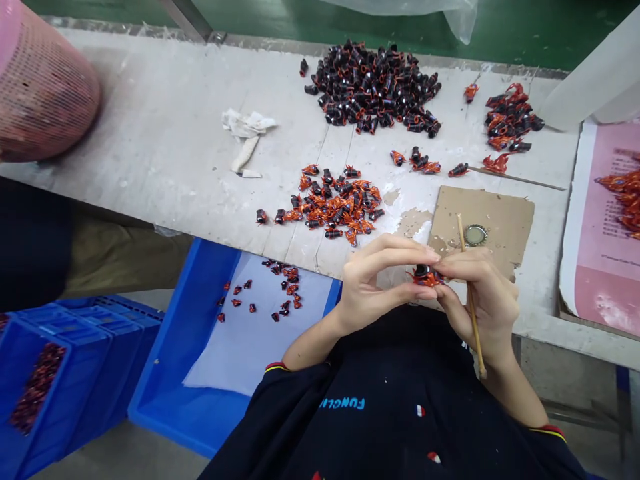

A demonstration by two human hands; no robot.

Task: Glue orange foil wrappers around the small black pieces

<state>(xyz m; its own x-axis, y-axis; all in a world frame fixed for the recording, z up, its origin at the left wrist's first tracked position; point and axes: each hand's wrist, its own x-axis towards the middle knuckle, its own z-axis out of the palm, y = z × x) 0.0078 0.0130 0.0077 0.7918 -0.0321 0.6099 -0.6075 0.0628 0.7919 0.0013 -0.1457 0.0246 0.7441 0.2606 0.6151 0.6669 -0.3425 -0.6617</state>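
- Where both hands meet at the near table edge, a small black-and-orange piece [424,275] sits pinched between them, just above the person's dark shirt.
- Left hand [373,283]: thumb and fingers pressed together on the piece's left side.
- Right hand [483,293]: fingertips closed on the piece's right side; the same hand also carries a thin wooden stick [471,300], which runs upright through the grip.
- Just beyond the hands: a cardboard square [493,217] with a small round metal cap [475,235] lying on it.
- Left of the cardboard, on the white table [165,140]: a loose scatter of orange-and-black pieces [335,203].
- Far side, centre: a large heap of mostly black pieces [373,87]; a smaller orange-black heap [510,120] to its right.
- Crumpled white rag [247,137] left of centre, well apart from the hands.
- Near left, below the table edge: a blue bin [175,393] with white lining and a few pieces inside.
- Far left: pink mesh basket [43,87].
- Right edge: pink printed sheet [607,220] with more orange pieces on it.
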